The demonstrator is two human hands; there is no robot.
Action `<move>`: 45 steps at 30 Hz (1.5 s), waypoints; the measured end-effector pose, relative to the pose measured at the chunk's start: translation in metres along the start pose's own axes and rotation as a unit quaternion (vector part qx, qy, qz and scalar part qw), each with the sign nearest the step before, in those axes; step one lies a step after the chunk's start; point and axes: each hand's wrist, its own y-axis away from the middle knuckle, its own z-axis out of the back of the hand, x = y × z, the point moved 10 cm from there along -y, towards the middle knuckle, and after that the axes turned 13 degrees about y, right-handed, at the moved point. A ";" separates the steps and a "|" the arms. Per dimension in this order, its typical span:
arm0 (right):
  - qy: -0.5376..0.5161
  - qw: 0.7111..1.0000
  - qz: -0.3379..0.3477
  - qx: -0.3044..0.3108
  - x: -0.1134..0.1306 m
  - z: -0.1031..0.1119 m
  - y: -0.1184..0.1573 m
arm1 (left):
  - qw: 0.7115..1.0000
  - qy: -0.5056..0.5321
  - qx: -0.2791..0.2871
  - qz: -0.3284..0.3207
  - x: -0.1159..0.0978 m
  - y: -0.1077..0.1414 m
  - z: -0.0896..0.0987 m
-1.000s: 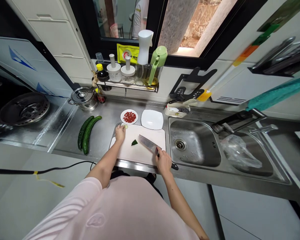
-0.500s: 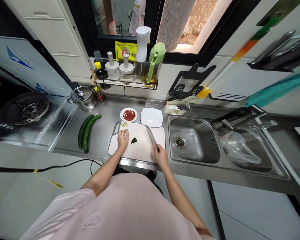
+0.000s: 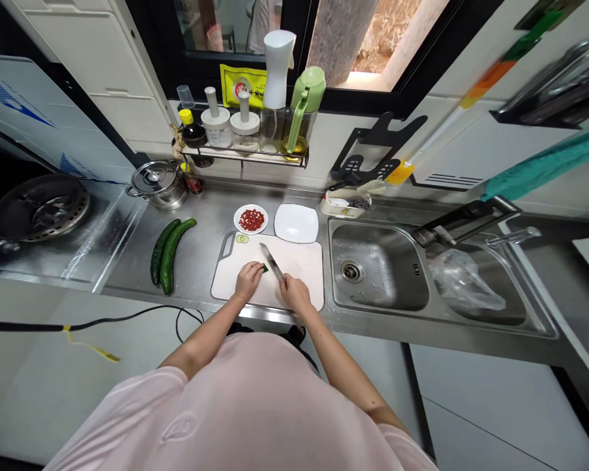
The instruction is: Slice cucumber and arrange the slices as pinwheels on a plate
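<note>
On the white cutting board (image 3: 294,297), my left hand (image 3: 249,280) has its fingers closed on a small dark green cucumber piece (image 3: 265,268), most of it covered by the fingertips. My right hand (image 3: 294,292) grips a kitchen knife (image 3: 272,262) by its handle. The blade points away from me and to the left, just right of the piece; I cannot tell if they touch. Pale cucumber slices (image 3: 242,239) lie at the board's upper left corner. Two whole cucumbers (image 3: 171,256) rest side by side on the steel counter to the left.
Behind the board stand a small plate of chopped red pieces (image 3: 251,220) and a white plate (image 3: 296,223). A lidded pot (image 3: 158,185) is at the back left. The sink (image 3: 380,271) lies to the right, with a plastic bag (image 3: 464,280) over its second basin.
My left hand has moved right and closed on the cucumber piece, which lay loose before. The knife in my right hand has swung left, beside the piece.
</note>
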 end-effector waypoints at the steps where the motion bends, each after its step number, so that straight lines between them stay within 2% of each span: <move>1: 0.003 1.000 0.000 -0.001 0.000 0.000 0.000 | 1.000 -0.001 0.006 -0.003 0.001 0.000 -0.002; 8: 0.013 1.000 0.013 -0.004 0.005 0.000 0.001 | 1.000 0.002 0.013 -0.019 0.005 0.003 -0.007; 26: 0.024 0.999 0.027 -0.003 0.016 -0.001 0.004 | 1.000 -0.001 0.028 -0.002 0.004 0.001 -0.008; 45: 0.020 0.999 0.027 -0.005 0.018 0.000 0.006 | 0.999 -0.005 0.028 -0.014 0.003 0.002 -0.008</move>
